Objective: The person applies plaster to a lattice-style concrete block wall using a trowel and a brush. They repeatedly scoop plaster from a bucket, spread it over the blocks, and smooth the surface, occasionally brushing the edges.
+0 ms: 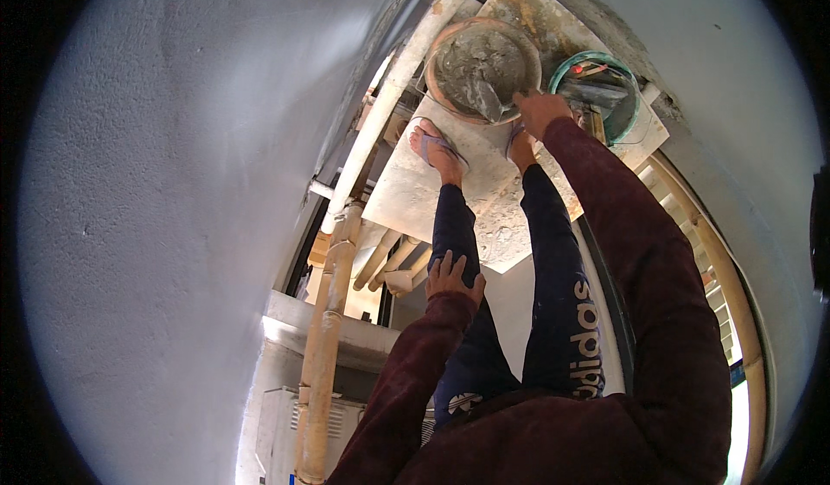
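My right hand (540,109) is closed on a trowel (486,96) at the right rim of a round tub (442,105); the trowel's metal blade lies in wet grey mortar (475,61). My left hand (451,273) rests with fingers spread on my left leg (456,217) at the knee. Just right of the tub is a teal bucket (628,109) holding dark tools and small red items. My sandalled feet (437,143) stand just below the tub on a pale, mortar-stained board (406,195).
A pale plastered wall (147,208) fills the left, another wall (726,79) the right. Bamboo poles (333,277) and a white pole (380,113) run along the board's left. Below the board are openings, more bamboo and a ledge (363,342). A slatted opening (718,295) shows at lower right.
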{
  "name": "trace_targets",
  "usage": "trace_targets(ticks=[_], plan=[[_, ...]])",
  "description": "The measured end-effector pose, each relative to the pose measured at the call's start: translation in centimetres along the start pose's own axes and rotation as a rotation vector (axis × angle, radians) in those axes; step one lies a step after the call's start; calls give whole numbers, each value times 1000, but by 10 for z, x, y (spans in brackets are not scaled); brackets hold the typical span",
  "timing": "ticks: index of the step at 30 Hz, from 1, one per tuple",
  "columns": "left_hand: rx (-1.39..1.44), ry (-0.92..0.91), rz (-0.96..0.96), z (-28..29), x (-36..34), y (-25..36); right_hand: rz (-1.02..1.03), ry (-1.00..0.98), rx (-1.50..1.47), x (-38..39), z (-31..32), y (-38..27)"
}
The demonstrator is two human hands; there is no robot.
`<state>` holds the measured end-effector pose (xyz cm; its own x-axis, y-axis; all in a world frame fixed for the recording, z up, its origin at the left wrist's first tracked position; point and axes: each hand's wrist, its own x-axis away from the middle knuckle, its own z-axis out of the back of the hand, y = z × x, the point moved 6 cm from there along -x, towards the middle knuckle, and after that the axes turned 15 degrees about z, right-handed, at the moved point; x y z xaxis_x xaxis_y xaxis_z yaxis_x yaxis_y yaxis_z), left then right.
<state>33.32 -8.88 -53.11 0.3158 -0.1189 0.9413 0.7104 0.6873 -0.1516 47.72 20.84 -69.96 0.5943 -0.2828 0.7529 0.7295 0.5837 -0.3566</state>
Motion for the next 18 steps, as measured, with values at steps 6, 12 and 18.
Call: trace_targets(ticks=[6,12,18], plan=[[20,20,-11,5,-1,-4,-41,125,-24,-3,2,-9],[12,13,-11,8,-3,-2,-36,144,-107,-16,-11,-5],[26,35,-25,6,-3,-3,-46,191,-125,-5,-17,-13]])
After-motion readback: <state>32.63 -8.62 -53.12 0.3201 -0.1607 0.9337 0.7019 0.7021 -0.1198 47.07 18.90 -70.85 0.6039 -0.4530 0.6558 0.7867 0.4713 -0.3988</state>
